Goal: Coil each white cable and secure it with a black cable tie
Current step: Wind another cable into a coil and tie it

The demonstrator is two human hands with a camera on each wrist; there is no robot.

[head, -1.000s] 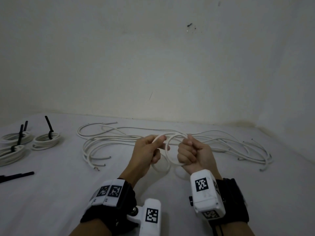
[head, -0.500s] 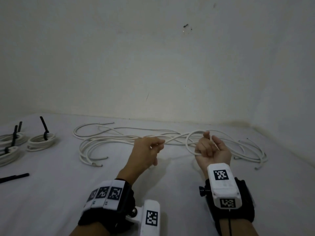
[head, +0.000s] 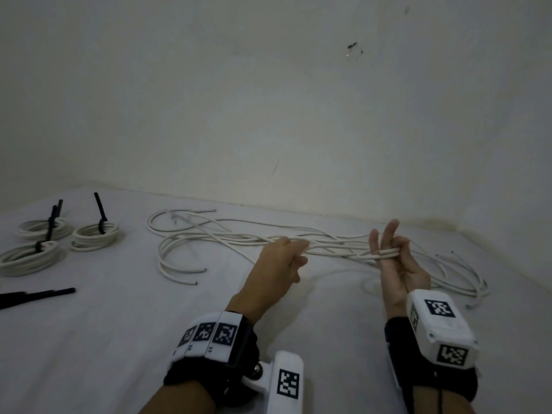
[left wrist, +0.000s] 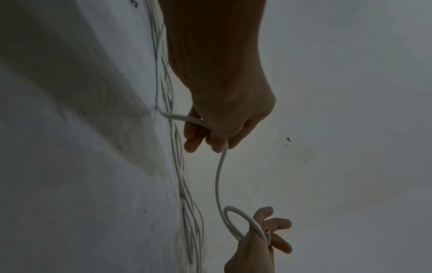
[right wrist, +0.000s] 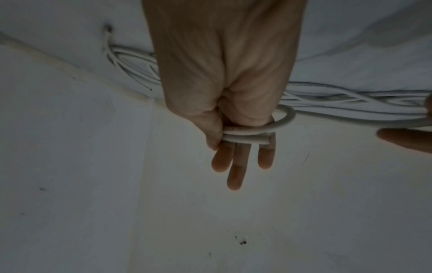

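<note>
Both bare hands wear black wrist straps carrying white camera housings with black-and-white square markers.

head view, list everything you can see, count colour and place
tied coils: three, white, each with a black tie, far left on the sheet
spare ties: black, count unclear, left edge near the front
loose cables: several, white, spread across the middle by the wall
held cable: one, white, running between both hands, looped at the right
sheet: one, white, under everything
wall: pale, marked, behind
wrist cameras: two, white on black straps
left hand: pinches the held cable
right hand: thumb clamps the loops, fingers straight
</note>
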